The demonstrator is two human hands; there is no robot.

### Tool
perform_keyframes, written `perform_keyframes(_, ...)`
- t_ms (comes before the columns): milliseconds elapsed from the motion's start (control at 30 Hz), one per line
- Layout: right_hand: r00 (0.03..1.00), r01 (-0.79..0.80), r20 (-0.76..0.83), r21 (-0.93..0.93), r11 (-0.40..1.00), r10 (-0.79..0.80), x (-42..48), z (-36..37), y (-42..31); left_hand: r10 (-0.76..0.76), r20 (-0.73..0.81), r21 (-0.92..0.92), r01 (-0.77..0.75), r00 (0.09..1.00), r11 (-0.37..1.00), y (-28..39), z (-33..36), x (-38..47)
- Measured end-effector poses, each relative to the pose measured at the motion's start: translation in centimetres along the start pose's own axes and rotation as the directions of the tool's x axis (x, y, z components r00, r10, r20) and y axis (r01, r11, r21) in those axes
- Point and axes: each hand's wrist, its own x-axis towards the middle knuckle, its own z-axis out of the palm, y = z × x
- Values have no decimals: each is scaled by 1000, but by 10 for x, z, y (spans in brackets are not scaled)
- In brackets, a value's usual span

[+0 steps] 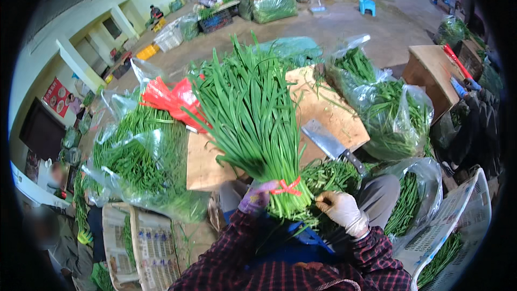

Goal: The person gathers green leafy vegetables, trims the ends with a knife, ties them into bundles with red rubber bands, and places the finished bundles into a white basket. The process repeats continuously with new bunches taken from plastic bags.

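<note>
In the head view a large bunch of green leafy stalks, like garlic chives, stands upright above my lap, leaves away from me. Red tape is tied round its pale lower stems. My left hand, in a purple patterned glove, grips the bunch at the tape. My right hand, in a whitish glove, is at the right of the cut ends, thumb and finger close together; whether it pinches a stalk I cannot tell. A cleaver with a dark handle lies on the wooden board, its handle over the edge.
Red plastic strips lie left of the bunch. Plastic bags of greens stand at left and right. White plastic crates flank me, left and right. Other people sit at the left, the right and farther back.
</note>
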Motion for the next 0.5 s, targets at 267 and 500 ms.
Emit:
perform_keyframes(267,986,21,-123,754,657,109,78,-16,-38,-8,120,-360,51,993,931,112,66,16)
perform_keyframes(500,368,116,-926,-46,992,-86,79,-140,-65,-148,224,-256,205,963,945,75,61,17)
